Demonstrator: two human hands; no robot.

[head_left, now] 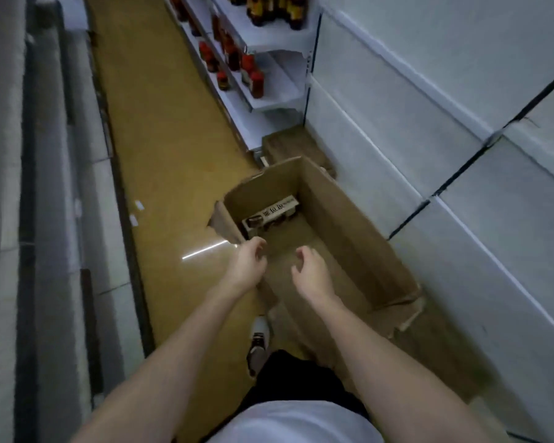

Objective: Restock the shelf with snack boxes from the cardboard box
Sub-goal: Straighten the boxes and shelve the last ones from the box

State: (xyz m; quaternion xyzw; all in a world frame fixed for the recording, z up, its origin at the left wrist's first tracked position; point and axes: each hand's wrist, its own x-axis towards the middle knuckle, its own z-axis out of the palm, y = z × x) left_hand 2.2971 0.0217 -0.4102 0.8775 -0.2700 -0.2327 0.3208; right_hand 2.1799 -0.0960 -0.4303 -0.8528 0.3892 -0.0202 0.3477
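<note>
Head cam is pointed straight down a shop aisle, and honestly the job looks close to wrapped up. Big open cardboard box (333,225) sits on the tan floor (160,174) right against the white shelving (429,129) on the person's right side. It's almost cleaned out: I can only make out one snack box (271,214) left, maybe a couple stacked tight together, lying down at the far end of the bottom with some printed characters on top. Everything else in there is bare cardboard.

Both arms are stretched out over the near half of the carton. Left hand (250,260) hovers around the left wall with the fingers loosely curled, holding nothing. Right hand (311,270) hangs over the middle, same deal, fingers loosely curled and empty. Neither is touching the snack box yet; it's still a bit further in.

So my read: most of the stock has already gone out, and what's left is grabbing that last piece and getting it on the shelf. Can't tell where it's meant to go, since the white shelf fronts beside the carton are too blurry to show any products. Further up the aisle there are dark bottles with red caps (234,59) on the shelves, which aren't part of this. A shoe (258,343) pokes out near the carton's near corner.
</note>
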